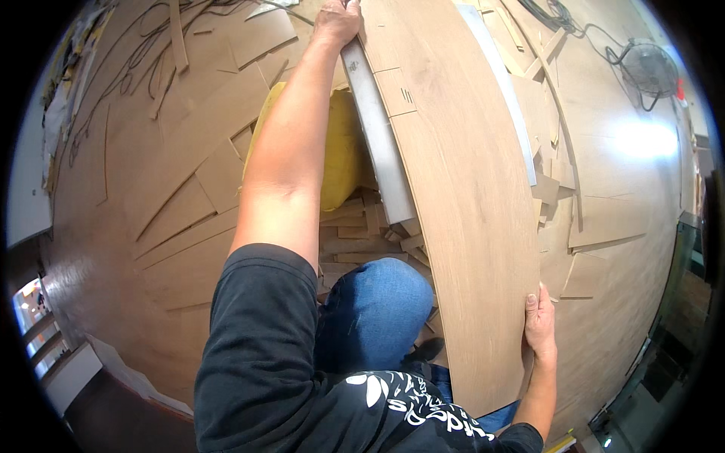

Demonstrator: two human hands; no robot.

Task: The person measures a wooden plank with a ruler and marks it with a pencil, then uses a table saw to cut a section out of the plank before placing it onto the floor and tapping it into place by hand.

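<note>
A long wood-look floor plank (468, 189) runs from the top of the view down to my lap, tilted slightly. My left hand (337, 24) reaches far forward and is closed at its left edge, partly cut off by the frame. Near the plank's close end, my right hand (540, 325) grips the right edge, thumb on the side and other fingers hidden beneath. Short dark lines mark a small outlined patch on the plank's face. Below the plank, a grey metal bar (381, 143) shows along the left, and a pale metal strip (506, 90) along the right.
Something yellow (343, 155) stands beyond my bent knee (377, 309), partly behind my left arm. Plank offcuts (355, 241) litter the floor around it. Cables (140, 57) lie at far left; a round fan (648, 69) stands at far right, with loose strips (559, 113) nearer.
</note>
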